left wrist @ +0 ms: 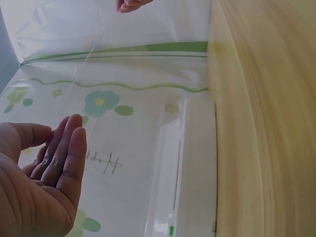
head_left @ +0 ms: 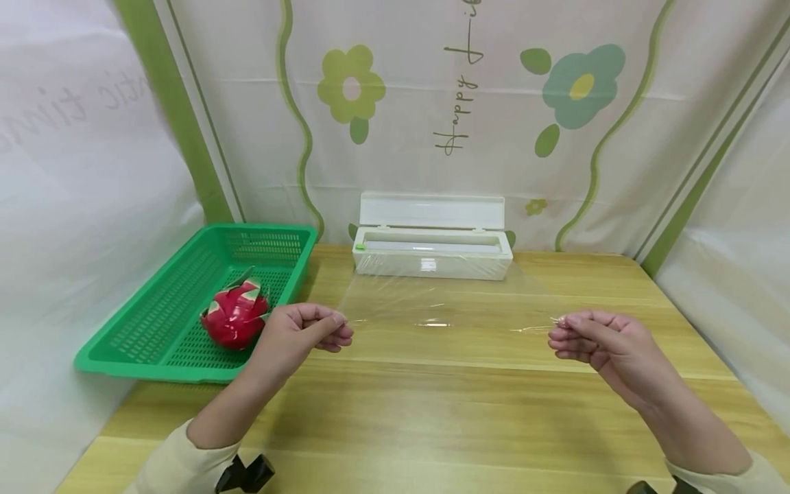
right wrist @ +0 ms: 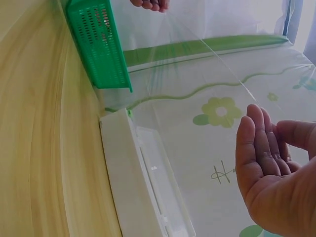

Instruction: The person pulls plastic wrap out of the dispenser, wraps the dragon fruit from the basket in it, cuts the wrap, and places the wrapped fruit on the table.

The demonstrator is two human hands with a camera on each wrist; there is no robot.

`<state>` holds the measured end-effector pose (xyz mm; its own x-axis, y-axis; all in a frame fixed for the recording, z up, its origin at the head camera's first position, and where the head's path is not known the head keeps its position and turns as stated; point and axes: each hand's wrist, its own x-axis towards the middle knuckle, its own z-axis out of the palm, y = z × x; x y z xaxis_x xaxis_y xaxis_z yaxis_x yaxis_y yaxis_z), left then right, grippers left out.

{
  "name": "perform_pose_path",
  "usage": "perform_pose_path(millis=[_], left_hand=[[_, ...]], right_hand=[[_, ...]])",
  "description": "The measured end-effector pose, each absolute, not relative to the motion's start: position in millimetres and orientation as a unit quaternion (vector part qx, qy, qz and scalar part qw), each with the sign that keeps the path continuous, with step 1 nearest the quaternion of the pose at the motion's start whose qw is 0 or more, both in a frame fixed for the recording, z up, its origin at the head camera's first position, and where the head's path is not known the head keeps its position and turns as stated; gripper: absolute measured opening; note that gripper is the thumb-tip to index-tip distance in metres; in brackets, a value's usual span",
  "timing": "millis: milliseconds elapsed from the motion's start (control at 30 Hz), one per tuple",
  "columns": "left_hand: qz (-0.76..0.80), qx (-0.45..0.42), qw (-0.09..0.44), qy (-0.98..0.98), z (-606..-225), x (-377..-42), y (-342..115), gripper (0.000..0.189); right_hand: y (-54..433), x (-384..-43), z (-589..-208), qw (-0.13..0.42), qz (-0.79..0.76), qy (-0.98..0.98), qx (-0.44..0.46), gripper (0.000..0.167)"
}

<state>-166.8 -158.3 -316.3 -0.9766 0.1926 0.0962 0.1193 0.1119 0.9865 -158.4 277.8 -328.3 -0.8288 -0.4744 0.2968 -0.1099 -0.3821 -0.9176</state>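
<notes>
A clear sheet of cling film (head_left: 432, 302) stretches from a white dispenser box (head_left: 432, 266) at the back of the table towards me. My left hand (head_left: 302, 329) pinches one front corner of the film between thumb and index finger. At the opposite corner my right hand (head_left: 607, 343) pinches it the same way. The film hangs above the wood, with its front edge drawn fairly straight. The dispenser's lid (head_left: 432, 210) stands up. In the left wrist view, the other fingers of my left hand (left wrist: 47, 173) are extended.
A green plastic basket (head_left: 154, 370) stands at the left with a red dragon fruit (head_left: 234, 317) in it. Behind the wooden table (head_left: 432, 425) hangs a flowered curtain (head_left: 407, 158), and white cloth walls close off both sides.
</notes>
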Motion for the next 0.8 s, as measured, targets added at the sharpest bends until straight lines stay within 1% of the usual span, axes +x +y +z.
perform_pose_path(millis=[300, 533, 700, 800], left_hand=[[0.659, 0.107, 0.03, 0.744, -319, -166, -157, 0.024], [0.661, 0.097, 0.028, 0.744, -322, -166, -156, 0.027], [0.644, 0.083, 0.013, 0.76, -326, -168, -154, 0.03], [0.623, 0.076, 0.003, 0.779, -329, -168, -152, 0.029]], right_hand=[[280, -158, -335, 0.13, -0.786, 0.54, -0.271, 0.042], [279, -158, -338, 0.13, -0.776, 0.555, -0.271, 0.041], [277, -156, -339, 0.128, -0.77, 0.574, -0.248, 0.04], [275, -154, -339, 0.122, -0.762, 0.599, -0.215, 0.037]])
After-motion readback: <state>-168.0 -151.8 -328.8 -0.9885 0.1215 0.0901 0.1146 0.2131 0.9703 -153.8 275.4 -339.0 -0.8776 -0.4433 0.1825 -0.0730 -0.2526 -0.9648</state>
